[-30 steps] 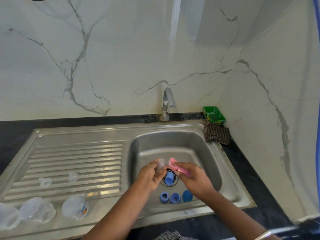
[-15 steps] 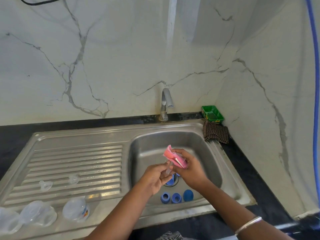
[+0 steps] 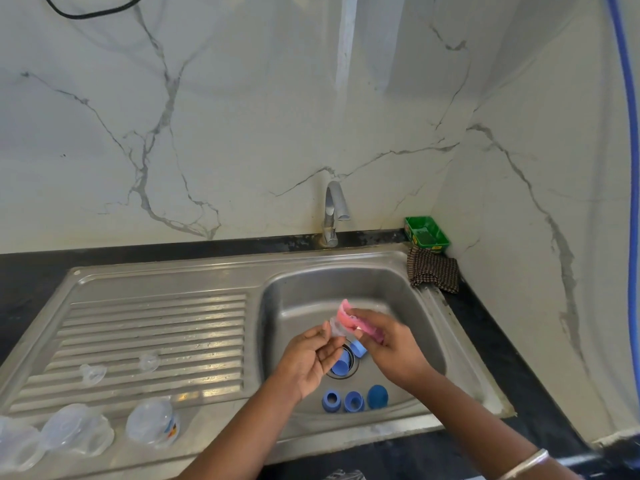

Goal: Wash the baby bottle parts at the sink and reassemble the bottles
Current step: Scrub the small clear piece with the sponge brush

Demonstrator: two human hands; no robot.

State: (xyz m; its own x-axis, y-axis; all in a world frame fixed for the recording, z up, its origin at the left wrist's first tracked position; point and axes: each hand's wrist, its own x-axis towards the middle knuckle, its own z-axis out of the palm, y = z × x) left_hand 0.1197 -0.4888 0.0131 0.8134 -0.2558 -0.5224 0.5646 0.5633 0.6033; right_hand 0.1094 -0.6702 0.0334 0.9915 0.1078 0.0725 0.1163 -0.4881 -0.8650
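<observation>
Both hands meet over the sink [image 3: 426, 327] basin. Left hand [image 3: 311, 355] pinches a clear teat [image 3: 336, 328] at its fingertips; right hand [image 3: 388, 344] grips a pink sponge [image 3: 349, 318] pressed against that teat. Blue bottle rings [image 3: 353, 400] lie below them, and clear bottles [image 3: 152, 422] rest on the drainboard [image 3: 156, 327].

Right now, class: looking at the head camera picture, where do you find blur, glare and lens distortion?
Head view: motion blur smears the right hand and its pink sponge, and softens the clear teat at the left hand; glare streaks the draining board; wide-angle bending bows the blue hose and the sink rim; the tap stays sharp.
</observation>
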